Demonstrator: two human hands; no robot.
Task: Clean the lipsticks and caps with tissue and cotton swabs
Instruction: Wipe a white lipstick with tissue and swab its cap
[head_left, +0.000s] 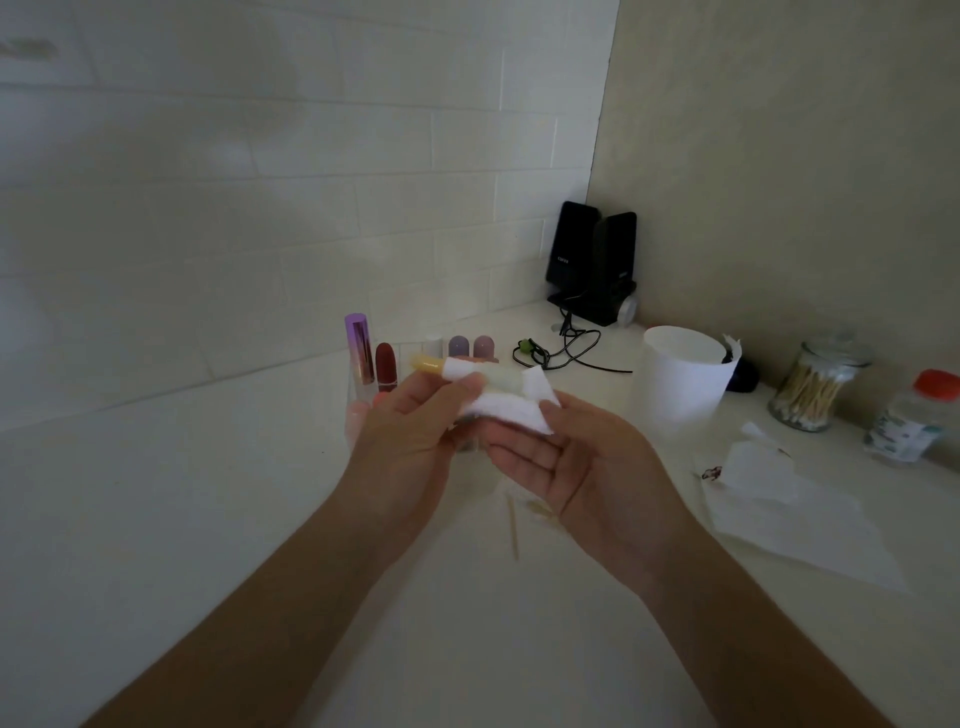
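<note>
A yellow lipstick with a pale tube lies across a folded white tissue held between both hands above the counter. My left hand pinches the tissue-wrapped lipstick near its yellow end. My right hand holds the tissue's other side with its thumb on top. Behind them stand a purple lipstick tube, a dark red lipstick and two purple caps. A glass jar of cotton swabs stands at the right.
A white cup stands right of my hands. Loose tissues lie at the right, a used swab stick below my hands. Black speakers with a cable fill the corner. A red-lidded bottle stands at far right.
</note>
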